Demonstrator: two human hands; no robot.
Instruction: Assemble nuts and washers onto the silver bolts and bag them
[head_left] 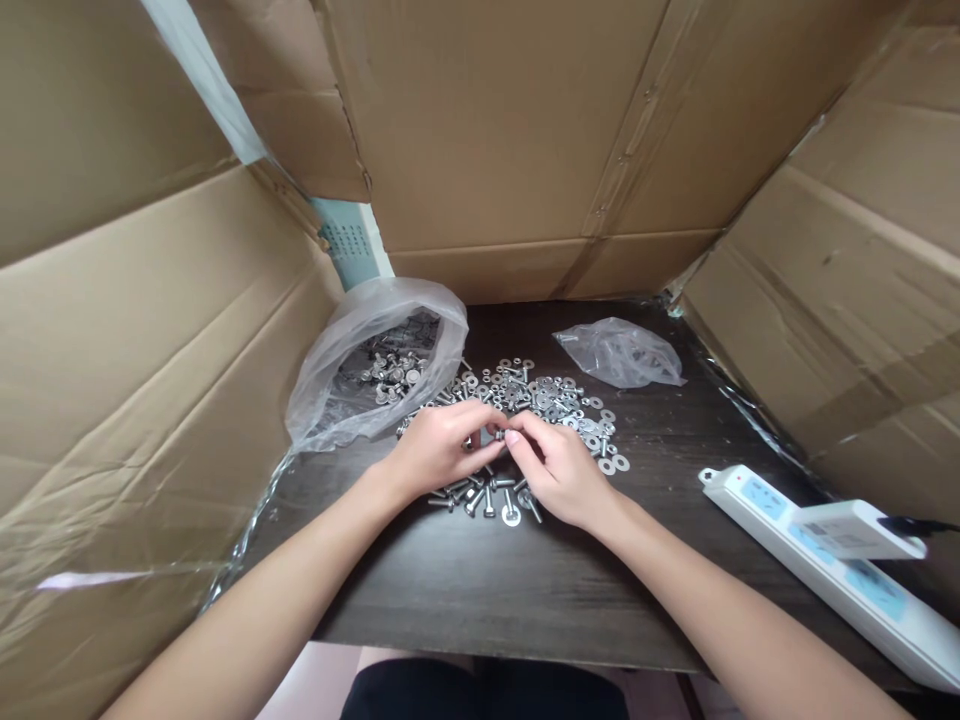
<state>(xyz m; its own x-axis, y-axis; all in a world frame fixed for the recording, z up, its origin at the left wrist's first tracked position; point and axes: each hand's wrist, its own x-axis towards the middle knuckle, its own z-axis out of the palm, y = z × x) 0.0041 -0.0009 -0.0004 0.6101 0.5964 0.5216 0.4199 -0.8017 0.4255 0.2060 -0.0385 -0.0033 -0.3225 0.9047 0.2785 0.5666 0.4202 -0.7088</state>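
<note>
My left hand (439, 448) and my right hand (559, 468) meet over a heap of loose hardware, with thumbs and forefingers closed in a pinch. Between the fingertips is a small metal bolt (499, 435), mostly covered, so I cannot tell whether a nut or washer is on it. Behind and right of my hands spreads a pile of washers and nuts (555, 395). Several bolts (489, 500) lie just in front of my hands, one beside a large washer (511, 514). To the left, an open clear plastic bag (315, 405) holds bolts with washers on them (401, 375).
A crumpled clear bag (622, 352) lies at the back right of the dark tabletop (465, 590). On the right is a white power strip (817, 570) with a plugged-in adapter (859, 528) and black cable. Cardboard walls (517, 130) enclose the back and both sides.
</note>
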